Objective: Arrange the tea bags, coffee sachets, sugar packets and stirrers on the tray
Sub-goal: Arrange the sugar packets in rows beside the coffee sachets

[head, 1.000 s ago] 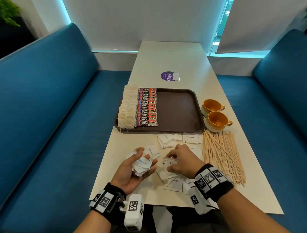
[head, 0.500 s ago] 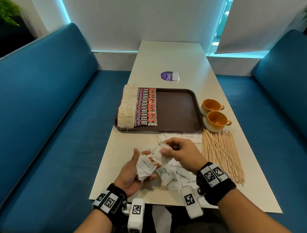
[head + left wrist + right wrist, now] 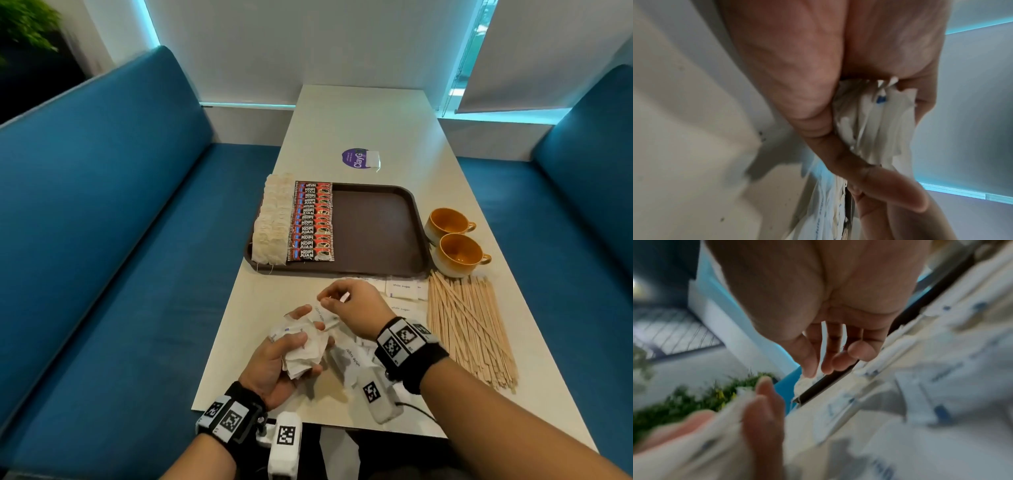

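My left hand (image 3: pixel 291 341) lies palm up near the table's front edge and grips a bunch of white sugar packets (image 3: pixel 303 353); the left wrist view shows the same bunch of packets (image 3: pixel 879 123) wedged between thumb and fingers. Just above and right of it, my right hand (image 3: pixel 337 299) hovers with loosely bent fingers (image 3: pixel 838 356) and nothing between them. More sugar packets (image 3: pixel 404 291) lie loose on the table under and beyond that hand. The brown tray (image 3: pixel 376 233) holds a row of tea bags (image 3: pixel 274 222) and a row of coffee sachets (image 3: pixel 311 222) on its left. Wooden stirrers (image 3: pixel 469 329) lie in a pile on the right.
Two orange cups (image 3: pixel 457 251) stand right of the tray, behind the stirrers. A purple sticker (image 3: pixel 356 158) is on the table beyond the tray. The tray's right half is bare. Blue benches (image 3: pixel 102 240) flank the table.
My right hand picked a sugar packet from the loose pile, carried it up to the bunch in my left hand and let go of it. The left hand kept its hold.
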The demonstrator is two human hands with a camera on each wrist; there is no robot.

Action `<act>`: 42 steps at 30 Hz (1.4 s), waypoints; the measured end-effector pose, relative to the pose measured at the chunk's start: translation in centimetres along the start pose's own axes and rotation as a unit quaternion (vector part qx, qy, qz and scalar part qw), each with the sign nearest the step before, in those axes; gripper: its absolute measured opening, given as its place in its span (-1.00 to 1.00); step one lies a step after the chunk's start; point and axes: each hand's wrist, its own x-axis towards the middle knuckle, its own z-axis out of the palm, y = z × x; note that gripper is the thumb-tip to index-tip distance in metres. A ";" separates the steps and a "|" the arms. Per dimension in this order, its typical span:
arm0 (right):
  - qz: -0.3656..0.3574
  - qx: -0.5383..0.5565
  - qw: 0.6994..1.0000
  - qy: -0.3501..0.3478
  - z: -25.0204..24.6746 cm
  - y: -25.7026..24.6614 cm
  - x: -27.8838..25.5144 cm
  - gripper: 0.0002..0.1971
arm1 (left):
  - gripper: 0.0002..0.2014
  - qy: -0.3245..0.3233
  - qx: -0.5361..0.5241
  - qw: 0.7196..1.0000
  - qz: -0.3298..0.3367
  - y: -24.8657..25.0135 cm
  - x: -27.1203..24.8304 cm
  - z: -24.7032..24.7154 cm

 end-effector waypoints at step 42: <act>0.098 -0.110 0.989 0.013 -4.9 4.9 -3.1 -0.69 | -0.29 -0.010 0.066 0.998 0.018 -0.4 0.4 1.1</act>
